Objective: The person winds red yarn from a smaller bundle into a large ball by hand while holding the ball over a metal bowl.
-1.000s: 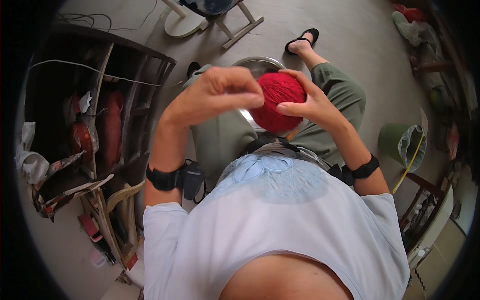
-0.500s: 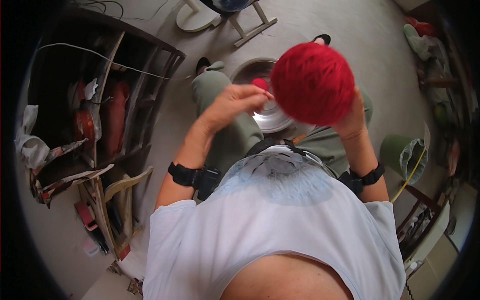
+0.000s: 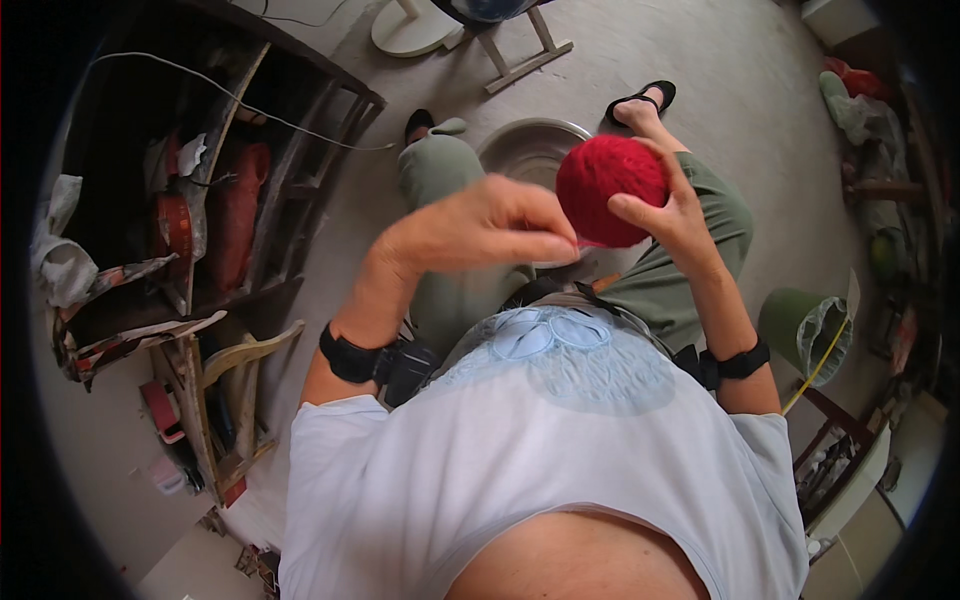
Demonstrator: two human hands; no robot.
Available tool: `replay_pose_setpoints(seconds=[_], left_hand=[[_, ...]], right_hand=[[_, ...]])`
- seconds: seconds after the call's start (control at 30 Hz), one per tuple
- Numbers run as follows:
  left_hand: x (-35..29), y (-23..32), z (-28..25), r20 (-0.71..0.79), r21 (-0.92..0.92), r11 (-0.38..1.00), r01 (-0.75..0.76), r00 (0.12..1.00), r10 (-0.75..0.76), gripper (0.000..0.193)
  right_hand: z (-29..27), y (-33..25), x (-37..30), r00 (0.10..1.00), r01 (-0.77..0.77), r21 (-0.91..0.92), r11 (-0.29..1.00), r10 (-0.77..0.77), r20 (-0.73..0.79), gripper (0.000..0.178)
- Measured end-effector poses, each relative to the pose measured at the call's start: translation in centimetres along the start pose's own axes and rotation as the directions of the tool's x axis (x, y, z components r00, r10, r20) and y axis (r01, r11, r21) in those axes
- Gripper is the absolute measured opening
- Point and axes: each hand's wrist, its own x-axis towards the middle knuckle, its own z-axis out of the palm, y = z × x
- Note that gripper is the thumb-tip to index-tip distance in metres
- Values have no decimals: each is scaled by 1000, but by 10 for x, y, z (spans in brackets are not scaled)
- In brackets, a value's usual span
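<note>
The wooden shelf rack (image 3: pixel 215 215) fills the 9 o'clock side of the view, with red things and papers in it. A grey concrete floor (image 3: pixel 700 60) lies at 12 o'clock, and on it, between the person's knees, stands a round metal basin (image 3: pixel 520 150). A green bin (image 3: pixel 795 320) with a plastic bag stands at 3 o'clock.

Near the centre, a little toward 1 o'clock, is the red yarn ball (image 3: pixel 608 185), held above the basin. The right hand (image 3: pixel 675 215) grasps it from the 4 o'clock side, with fingers curled on its surface. The left hand (image 3: pixel 480 225), at 9 o'clock from the ball, has its fingertips pinched together on a thin red strand (image 3: pixel 590 243) just under the ball. Both wrists carry black bands.
</note>
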Motion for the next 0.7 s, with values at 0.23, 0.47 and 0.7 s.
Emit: replay_pose_setpoints(seconds=[0.23, 0.47, 0.7], left_hand=[[21, -7, -20, -191, -158, 986, -51, 981, 20, 7], [20, -63, -8, -357, -326, 945, 3, 925, -126, 22], [4, -62, 18, -162, -293, 930, 220, 948, -275, 24]], right_hand=[[4, -13, -13, 866, -371, 371, 851, 173, 469, 91], [-16, -15, -17, 875, -393, 570, 722, 104, 472, 104], [-14, -31, 6, 998, -17, 793, 609, 57, -22, 69]])
